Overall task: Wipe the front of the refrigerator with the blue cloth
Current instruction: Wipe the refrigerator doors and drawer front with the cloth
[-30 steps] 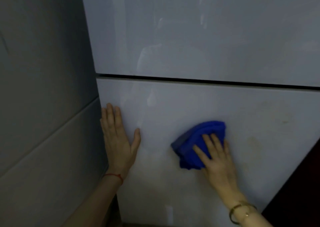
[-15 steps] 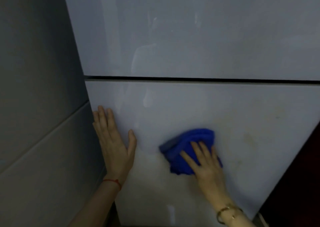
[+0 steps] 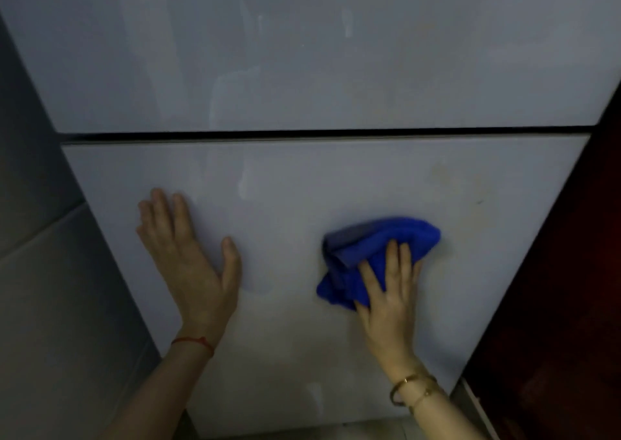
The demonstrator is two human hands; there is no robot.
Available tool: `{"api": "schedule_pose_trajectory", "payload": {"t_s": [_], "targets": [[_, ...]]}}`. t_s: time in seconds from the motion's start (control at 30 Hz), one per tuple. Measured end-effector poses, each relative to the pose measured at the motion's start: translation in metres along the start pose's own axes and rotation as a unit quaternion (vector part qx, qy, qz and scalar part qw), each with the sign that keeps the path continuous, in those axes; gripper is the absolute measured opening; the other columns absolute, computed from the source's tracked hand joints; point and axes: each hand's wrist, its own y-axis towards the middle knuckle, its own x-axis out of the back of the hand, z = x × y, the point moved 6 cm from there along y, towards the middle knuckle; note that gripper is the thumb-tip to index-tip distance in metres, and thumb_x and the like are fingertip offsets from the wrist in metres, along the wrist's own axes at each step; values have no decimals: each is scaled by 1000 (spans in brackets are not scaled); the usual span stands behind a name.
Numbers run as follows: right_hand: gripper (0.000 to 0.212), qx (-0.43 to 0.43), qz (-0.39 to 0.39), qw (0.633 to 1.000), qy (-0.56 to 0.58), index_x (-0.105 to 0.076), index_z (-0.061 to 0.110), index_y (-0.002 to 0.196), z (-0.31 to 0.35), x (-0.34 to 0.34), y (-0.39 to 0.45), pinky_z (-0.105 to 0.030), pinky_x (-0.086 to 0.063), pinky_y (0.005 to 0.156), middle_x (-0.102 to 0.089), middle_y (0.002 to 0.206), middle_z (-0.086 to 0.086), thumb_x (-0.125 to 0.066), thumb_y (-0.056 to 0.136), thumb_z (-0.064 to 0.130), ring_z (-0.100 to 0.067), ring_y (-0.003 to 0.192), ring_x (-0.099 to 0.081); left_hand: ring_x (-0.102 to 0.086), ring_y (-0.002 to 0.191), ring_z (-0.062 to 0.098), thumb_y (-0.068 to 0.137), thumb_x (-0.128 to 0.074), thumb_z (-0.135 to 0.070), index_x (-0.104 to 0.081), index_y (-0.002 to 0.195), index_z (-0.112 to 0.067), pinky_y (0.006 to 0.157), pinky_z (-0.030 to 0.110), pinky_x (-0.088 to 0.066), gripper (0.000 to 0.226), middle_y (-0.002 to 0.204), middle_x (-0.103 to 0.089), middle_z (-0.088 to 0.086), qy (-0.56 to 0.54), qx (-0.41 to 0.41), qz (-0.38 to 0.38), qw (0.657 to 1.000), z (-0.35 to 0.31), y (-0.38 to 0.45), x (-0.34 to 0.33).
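The white refrigerator front [image 3: 336,70] fills the head view, split by a dark horizontal gap between an upper and a lower door. A bunched blue cloth [image 3: 373,248] lies pressed on the lower door, right of centre. My right hand [image 3: 391,291] lies flat on the cloth's lower right part, fingers spread over it and pointing up. My left hand [image 3: 191,258] rests flat and open on the lower door near its left edge, holding nothing. Faint brownish smudges show on the lower door up and right of the cloth.
A grey tiled wall [image 3: 50,305] borders the refrigerator on the left. A dark reddish-brown surface [image 3: 571,288] stands close along its right side. A strip of floor shows at the bottom edge.
The view has shifted so the refrigerator sits further left in frame. My right hand and the cloth have slid rightward across the lower door. My left hand stays flat near the left edge.
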Motion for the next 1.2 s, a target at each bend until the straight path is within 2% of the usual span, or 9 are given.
{"api": "schedule_pose_trajectory", "payload": {"t_s": [0.13,0.27,0.37,0.53,0.67,0.83,0.93,1.03,1.2], "targets": [[47,-138,-37,989,43,-39,10,127,-47,14,-5,-49,-4,120,13,160,3,-48,82,18,-19,148,10,6,154,18,92,-47,-29,-15,153,2,127,42,5,75,161,-10,13,31,-6,-13,999,1,0,-2],[51,-194,-140,966,101,-30,17,145,-45,49,73,-57,-4,118,-10,155,-27,-39,99,38,-32,146,0,3,154,20,96,-39,-36,-13,154,2,127,41,4,73,160,-15,24,57,-6,-19,998,3,0,-4],[53,-112,-129,984,54,-29,18,147,-29,51,93,-50,3,120,-14,154,-29,-44,98,33,-38,145,-4,1,153,22,98,-36,-39,-14,153,3,127,41,4,73,159,-18,29,55,-1,-21,998,3,0,-5],[58,50,25,998,-38,-39,21,133,-26,6,-8,-40,6,122,13,160,-2,-48,76,27,-22,148,10,4,154,18,96,-40,-35,-15,153,3,127,40,4,73,159,-17,28,53,-6,-25,998,3,0,-4],[46,13,31,998,-48,-44,10,120,-56,14,-15,-41,1,121,10,161,-4,-48,75,24,-21,148,9,5,154,17,95,-42,-33,-15,153,3,127,40,5,73,159,-18,30,48,-6,-22,999,2,0,-4],[52,-105,-81,991,33,-28,19,145,-55,51,72,-49,3,120,-11,152,-31,-43,97,33,-37,145,1,8,154,15,94,-44,-30,-17,152,5,127,40,5,73,159,-18,30,49,-4,-21,999,1,1,-3],[63,7,-27,1000,-5,-23,30,144,-24,28,50,-47,4,119,-1,156,-22,-51,88,33,-31,147,9,7,154,16,94,-45,-30,-16,152,5,127,42,4,73,159,-17,30,44,-5,-20,999,1,2,-3],[64,93,74,991,-58,-40,26,131,-14,-12,-31,-41,4,120,-18,152,-19,-60,70,30,-26,148,6,6,154,17,95,-43,-30,-16,152,5,127,42,4,72,159,-16,30,40,-11,-20,999,2,1,-4],[45,-29,49,997,-45,-45,9,114,-64,9,-41,-41,1,121,-13,151,-21,-56,74,28,-21,148,10,5,154,19,95,-43,-30,-15,152,4,127,42,4,72,159,-16,31,41,-14,-18,999,2,-1,-4]]}}
